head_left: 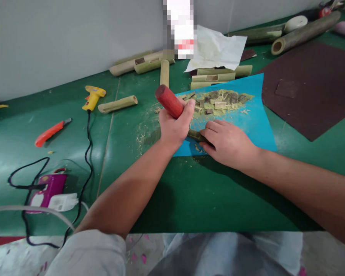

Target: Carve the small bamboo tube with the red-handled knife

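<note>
My left hand (pixel 174 126) is closed around a thick red cylindrical handle (pixel 169 100), its blunt end tilted up and toward the left. Whatever is at the lower end of this handle is hidden by the hand. Close beside it, my right hand (pixel 228 143) grips a dark green-brown bamboo piece (pixel 196 135), pressing it low over the blue sheet (pixel 261 134). The fingers cover most of that piece. Just beyond both hands, bamboo chips and shavings (pixel 218 104) lie heaped on the sheet.
On the green table (pixel 189 199) lie a yellow glue gun (pixel 94 97), a red utility knife (pixel 50 133), a purple power strip (pixel 48 189) with cords, and a cut bamboo tube (pixel 117 104). More bamboo pieces (pixel 143 63), white paper (pixel 218 48) and a dark brown sheet (pixel 313 88) are farther back.
</note>
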Action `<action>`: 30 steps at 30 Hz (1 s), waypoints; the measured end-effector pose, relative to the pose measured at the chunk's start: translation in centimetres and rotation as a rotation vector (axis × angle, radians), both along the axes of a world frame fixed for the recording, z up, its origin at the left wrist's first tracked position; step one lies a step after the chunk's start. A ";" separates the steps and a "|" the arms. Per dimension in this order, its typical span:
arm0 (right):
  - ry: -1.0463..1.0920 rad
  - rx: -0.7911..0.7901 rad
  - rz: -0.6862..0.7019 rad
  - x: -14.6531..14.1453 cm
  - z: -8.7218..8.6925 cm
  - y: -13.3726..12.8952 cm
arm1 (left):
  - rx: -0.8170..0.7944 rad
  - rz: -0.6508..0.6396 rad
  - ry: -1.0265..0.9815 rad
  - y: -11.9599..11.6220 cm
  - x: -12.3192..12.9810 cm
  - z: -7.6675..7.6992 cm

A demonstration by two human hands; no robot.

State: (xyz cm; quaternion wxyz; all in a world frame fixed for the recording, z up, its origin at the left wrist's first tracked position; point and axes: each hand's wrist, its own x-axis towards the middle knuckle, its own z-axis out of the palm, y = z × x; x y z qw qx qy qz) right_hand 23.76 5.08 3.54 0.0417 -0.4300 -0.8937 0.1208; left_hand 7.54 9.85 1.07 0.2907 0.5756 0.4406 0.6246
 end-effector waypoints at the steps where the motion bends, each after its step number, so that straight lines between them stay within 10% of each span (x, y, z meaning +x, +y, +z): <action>1: 0.010 0.005 -0.003 0.0 -0.1 0.0 | -0.002 0.007 0.001 0.0 0.0 0.0; 13: 0.039 0.008 -0.027 0.0 -0.3 0.6 | -0.091 -0.002 -0.014 0.4 0.3 -0.1; 24: 0.313 0.282 0.093 1.9 -3.0 1.4 | -0.115 -0.041 -0.032 0.2 -0.1 3.6; 30: 0.627 0.330 -0.060 2.0 -3.2 1.4 | -0.059 -0.118 -0.039 0.0 -0.7 5.0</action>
